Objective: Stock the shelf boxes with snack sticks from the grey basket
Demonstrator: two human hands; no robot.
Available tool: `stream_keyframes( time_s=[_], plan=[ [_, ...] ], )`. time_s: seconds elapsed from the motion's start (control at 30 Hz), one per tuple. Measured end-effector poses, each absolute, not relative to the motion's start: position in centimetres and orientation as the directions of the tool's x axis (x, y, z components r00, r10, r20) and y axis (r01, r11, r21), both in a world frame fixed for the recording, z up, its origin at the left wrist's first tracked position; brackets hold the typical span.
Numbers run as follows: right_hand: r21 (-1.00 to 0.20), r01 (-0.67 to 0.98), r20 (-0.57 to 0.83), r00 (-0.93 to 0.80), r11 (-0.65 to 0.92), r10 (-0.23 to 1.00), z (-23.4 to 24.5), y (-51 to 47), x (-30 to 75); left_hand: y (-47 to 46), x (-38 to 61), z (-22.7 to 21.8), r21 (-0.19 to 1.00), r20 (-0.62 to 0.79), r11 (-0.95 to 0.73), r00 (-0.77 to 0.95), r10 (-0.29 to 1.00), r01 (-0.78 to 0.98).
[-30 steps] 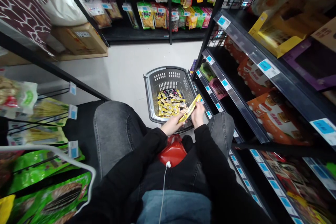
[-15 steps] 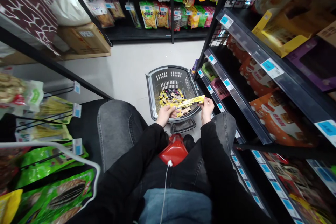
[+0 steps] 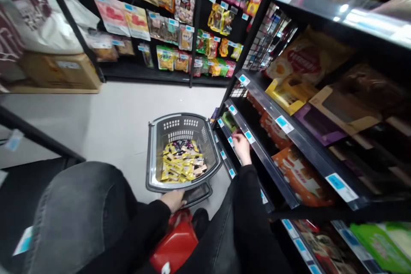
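Observation:
A dark grey shopping basket (image 3: 208,137) stands on the floor between my knees, with many small yellow, black and beige snack sachets (image 3: 180,162) heaped in it. My left hand (image 3: 174,200) is at the basket's near rim beside its handle (image 3: 201,197). Its fingers are curled there and partly hidden. My right hand (image 3: 241,147) reaches out to the shelf on the right, close to the price tags. Those fingers are loosely bent and slightly blurred, and I see nothing in them. Behind them lie green and pink packs (image 3: 229,122) on a low shelf.
Shelves with a price rail (image 3: 263,137) rise close on my right, holding orange snack bags (image 3: 302,175). A red object (image 3: 175,239) is between my legs. Ahead hang snack bags (image 3: 165,58) on a rack. A cardboard box (image 3: 61,70) sits at the far left.
The yellow strip of sachets has left my hands. My left hand went down to the basket rim, and my right hand moved out to the shelf. The view has shifted upward and right.

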State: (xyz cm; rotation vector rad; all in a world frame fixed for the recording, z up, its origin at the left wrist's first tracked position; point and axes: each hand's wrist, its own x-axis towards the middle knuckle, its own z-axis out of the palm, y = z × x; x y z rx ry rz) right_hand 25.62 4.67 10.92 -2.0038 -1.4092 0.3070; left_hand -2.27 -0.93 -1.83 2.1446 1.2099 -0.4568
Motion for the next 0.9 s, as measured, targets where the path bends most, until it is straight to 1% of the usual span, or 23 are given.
stream_keyframes(
  time_s=[0.03, 0.1, 0.13, 0.17, 0.2, 0.23, 0.27, 0.33, 0.37, 0.43, 0.47, 0.53, 0.6, 0.7, 0.77, 0.83, 0.9],
  plan=[
    [-0.562, 0.806, 0.293, 0.405, -0.187, 0.866, 13.9, 5.6, 27.4, -1.0, -2.1, -2.2, 0.351, -0.572, -0.395, 0.528, 0.628, 0.849],
    [-0.383, 0.894, 0.480, 0.407, -0.231, 0.777, 19.8, 7.7, 31.0, -1.0, -2.1, -2.3, 0.348, -0.568, -0.404, 0.533, 0.627, 0.846],
    [-0.299, 0.911, 0.544, 0.406, -0.283, 0.734, 22.4, 8.7, 32.8, -0.9, -2.2, -2.0, 0.344, -0.559, -0.407, 0.533, 0.636, 0.846],
    [-0.226, 0.911, 0.576, 0.410, -0.344, 0.708, 24.6, 9.7, 34.4, -0.7, -2.3, -1.7, 0.336, -0.549, -0.409, 0.529, 0.647, 0.848],
    [-0.145, 0.907, 0.582, 0.401, -0.395, 0.708, 26.5, 10.6, 35.8, -0.6, -2.5, -1.3, 0.327, -0.542, -0.409, 0.524, 0.658, 0.852],
    [-0.054, 0.902, 0.563, 0.381, -0.428, 0.733, 27.9, 11.4, 37.0, -0.5, -2.6, -0.9, 0.318, -0.538, -0.404, 0.514, 0.668, 0.858],
    [0.033, 0.892, 0.516, 0.370, -0.450, 0.772, 28.9, 12.0, 38.1, -0.4, -2.7, -0.6, 0.312, -0.539, -0.396, 0.504, 0.675, 0.864],
    [0.171, 0.861, 0.368, 0.395, -0.479, 0.842, 30.0, 13.1, 39.6, -0.5, -2.8, -0.1, 0.311, -0.554, -0.377, 0.489, 0.674, 0.872],
    [0.211, 0.840, 0.288, 0.435, -0.500, 0.853, 30.2, 13.5, 40.2, -0.6, -2.8, 0.0, 0.315, -0.560, -0.370, 0.485, 0.671, 0.874],
    [0.243, 0.796, 0.163, 0.529, -0.554, 0.833, 30.3, 14.2, 41.0, -0.8, -2.8, 0.0, 0.325, -0.561, -0.367, 0.490, 0.667, 0.872],
    [0.246, 0.776, 0.127, 0.568, -0.581, 0.813, 30.2, 14.6, 41.4, -0.8, -2.8, 0.1, 0.330, -0.559, -0.368, 0.494, 0.667, 0.870],
    [0.243, 0.741, 0.109, 0.621, -0.627, 0.776, 30.0, 15.3, 41.8, -0.9, -2.8, 0.1, 0.340, -0.549, -0.366, 0.499, 0.670, 0.866],
    [0.237, 0.705, 0.140, 0.656, -0.668, 0.742, 29.8, 15.9, 42.0, -0.9, -2.8, 0.2, 0.348, -0.540, -0.359, 0.499, 0.678, 0.866],
    [0.209, 0.661, 0.213, 0.688, -0.721, 0.693, 29.5, 16.5, 41.9, -0.7, -2.9, 0.4, 0.352, -0.537, -0.351, 0.494, 0.684, 0.868],
    [0.150, 0.641, 0.284, 0.701, -0.753, 0.654, 29.3, 16.7, 41.6, -0.7, -2.9, 0.5, 0.349, -0.542, -0.354, 0.495, 0.679, 0.867],
    [0.063, 0.638, 0.435, 0.674, -0.767, 0.597, 29.3, 16.6, 41.3, -0.7, -2.8, 0.6, 0.349, -0.546, -0.358, 0.499, 0.673, 0.866],
    [0.014, 0.680, 0.600, 0.581, -0.733, 0.550, 29.4, 16.2, 41.1, -0.8, -2.8, 0.8, 0.357, -0.545, -0.356, 0.502, 0.672, 0.863]
  ],
)
